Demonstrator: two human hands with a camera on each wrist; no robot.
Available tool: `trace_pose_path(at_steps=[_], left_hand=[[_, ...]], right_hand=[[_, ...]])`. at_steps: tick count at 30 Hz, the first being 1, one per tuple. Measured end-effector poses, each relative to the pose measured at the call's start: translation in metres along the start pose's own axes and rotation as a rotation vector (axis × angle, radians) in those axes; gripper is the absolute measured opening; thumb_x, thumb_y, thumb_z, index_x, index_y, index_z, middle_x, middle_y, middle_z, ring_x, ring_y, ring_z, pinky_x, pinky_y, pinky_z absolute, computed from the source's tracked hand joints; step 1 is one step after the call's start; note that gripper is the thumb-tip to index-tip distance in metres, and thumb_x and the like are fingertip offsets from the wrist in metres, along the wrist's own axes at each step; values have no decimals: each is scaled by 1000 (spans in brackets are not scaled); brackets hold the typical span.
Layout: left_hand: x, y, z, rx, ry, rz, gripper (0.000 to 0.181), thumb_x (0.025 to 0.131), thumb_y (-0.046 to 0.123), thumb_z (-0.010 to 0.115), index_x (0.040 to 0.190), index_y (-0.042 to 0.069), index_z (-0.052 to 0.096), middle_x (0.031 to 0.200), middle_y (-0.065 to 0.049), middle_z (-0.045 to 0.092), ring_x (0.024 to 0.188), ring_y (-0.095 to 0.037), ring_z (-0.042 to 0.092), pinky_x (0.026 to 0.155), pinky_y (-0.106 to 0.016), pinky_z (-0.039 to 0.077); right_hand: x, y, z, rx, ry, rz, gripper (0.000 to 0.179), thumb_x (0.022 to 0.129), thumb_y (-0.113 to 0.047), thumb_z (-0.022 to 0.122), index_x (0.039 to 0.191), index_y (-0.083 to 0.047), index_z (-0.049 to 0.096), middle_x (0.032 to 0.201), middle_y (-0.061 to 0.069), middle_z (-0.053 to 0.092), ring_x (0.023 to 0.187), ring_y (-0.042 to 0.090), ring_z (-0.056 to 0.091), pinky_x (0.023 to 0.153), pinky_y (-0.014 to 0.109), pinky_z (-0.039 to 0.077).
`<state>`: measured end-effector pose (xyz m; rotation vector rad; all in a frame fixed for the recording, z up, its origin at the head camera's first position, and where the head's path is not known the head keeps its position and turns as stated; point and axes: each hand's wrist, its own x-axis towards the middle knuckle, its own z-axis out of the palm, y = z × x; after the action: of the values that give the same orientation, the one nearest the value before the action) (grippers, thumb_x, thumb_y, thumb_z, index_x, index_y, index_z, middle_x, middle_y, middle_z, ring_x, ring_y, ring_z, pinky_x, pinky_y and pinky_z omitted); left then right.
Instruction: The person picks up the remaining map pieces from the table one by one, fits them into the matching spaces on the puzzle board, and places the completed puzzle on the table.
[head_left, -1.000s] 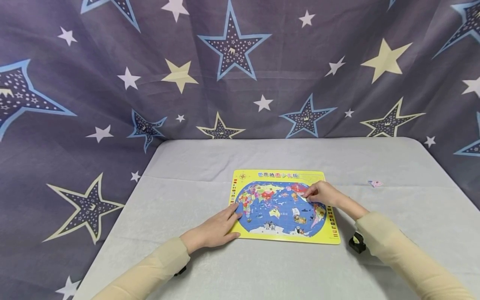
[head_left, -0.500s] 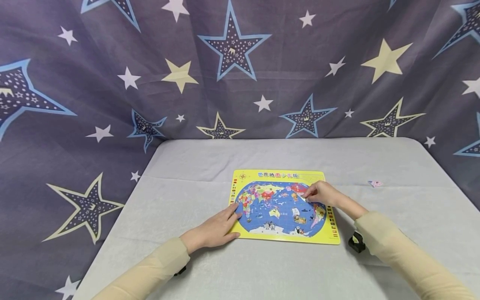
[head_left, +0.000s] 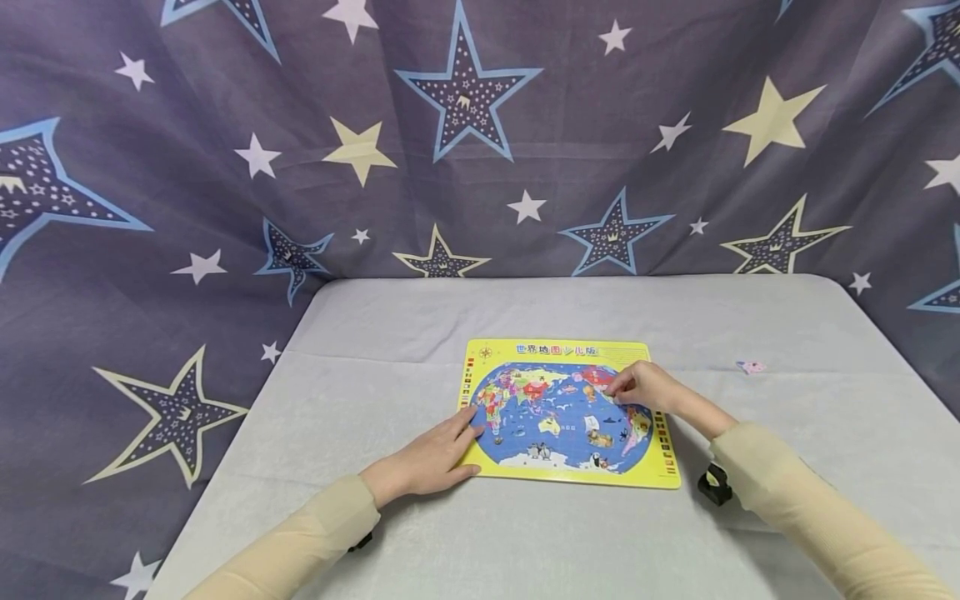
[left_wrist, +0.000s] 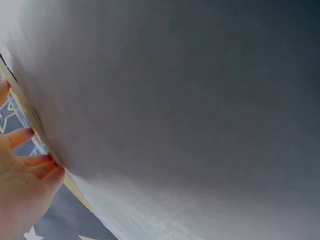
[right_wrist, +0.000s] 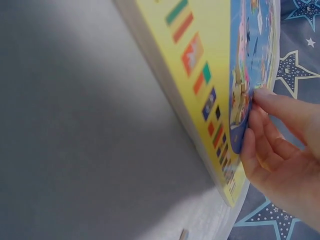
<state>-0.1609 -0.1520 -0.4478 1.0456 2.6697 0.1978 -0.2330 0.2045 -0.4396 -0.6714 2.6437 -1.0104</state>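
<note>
A yellow-bordered world map jigsaw puzzle [head_left: 570,477] lies flat on the table, its blue map filled with coloured land and animal pictures. My left hand [head_left: 431,454] rests on the puzzle's left border with fingers extended; in the left wrist view, the left fingertips [left_wrist: 47,160] lie along its edge. Over the upper right of the map, my right hand [head_left: 648,390] has its thumb and fingers bent together, pinching a small puzzle piece mostly hidden by the fingertips. The right wrist view shows the right hand [right_wrist: 282,142] close against the map, beside the flag-printed border.
One loose pink puzzle piece [head_left: 752,367] lies on the grey cloth-covered table [head_left: 570,550], to the right of the puzzle. Behind the table hangs a dark curtain [head_left: 525,250] printed with stars. A black wrist strap [head_left: 714,485] shows below the right sleeve.
Both hands and the puzzle keep their places. The white patch next to the right fingertips shows slightly smaller now.
</note>
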Motion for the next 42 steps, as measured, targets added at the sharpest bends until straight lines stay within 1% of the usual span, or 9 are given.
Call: trace_pose_path(at_steps=[7,12,16,20,23,27,32,38,42], left_hand=[[-1,0,0,8,8,7,59,91,40,42,136,2,32,145,-20,11,133,-28,14,107,-37,20],[-1,0,0,6,15,10,59,91,40,43,135,1,32,145,-21,12,133,-29,15,107,-37,21],[0,0,0,14,15,5,60,91,41,42,135,1,33,144,-21,13,133,-29,16,107,-37,21],[1,0,0,17,0,-11,60,91,42,41,135,2,32,145,-20,12,133,-28,14,107,-36,20],[1,0,0,18,-6,-17,60,92,43,40,136,3,32,145,-19,11,133,-27,13,108,-35,19],[0,-1,0,22,7,-5,59,91,41,41,135,2,32,145,-20,12,133,-28,14,107,-37,20],[0,-1,-1,13,5,2,60,91,42,40,135,2,32,145,-20,12,133,-28,14,107,-37,20],[0,-1,-1,14,2,2,61,91,42,41,135,1,32,145,-21,12,133,-29,14,107,-37,20],[1,-1,0,25,-4,-5,61,92,43,40,136,2,32,145,-20,11,133,-27,13,108,-35,18]], right_hand=[[-2,2,-3,41,-11,-3,15,78,4,61,92,5,67,82,11,66,67,12,56,61,22,48],[-8,5,-11,66,-17,12,20,80,2,60,99,6,65,85,12,65,72,15,58,65,23,49],[-14,9,-19,63,2,34,21,80,0,59,100,7,63,87,13,65,75,17,59,66,24,50],[-21,11,-26,61,14,61,22,81,-1,59,101,8,62,88,14,65,76,18,59,65,24,49],[-27,14,-33,59,27,61,23,81,-1,59,102,10,61,87,15,64,76,19,59,65,23,49],[-34,19,-42,51,50,52,25,81,-2,59,102,11,60,86,15,64,75,20,60,63,23,50],[-43,27,-51,49,75,68,26,81,-4,60,103,11,59,85,14,64,72,17,60,61,25,51],[-53,40,-60,41,109,65,25,81,-1,59,102,12,59,85,16,64,72,13,60,60,20,50],[-59,49,-65,8,135,77,24,81,-1,59,101,12,60,83,15,65,70,11,60,59,19,49]])
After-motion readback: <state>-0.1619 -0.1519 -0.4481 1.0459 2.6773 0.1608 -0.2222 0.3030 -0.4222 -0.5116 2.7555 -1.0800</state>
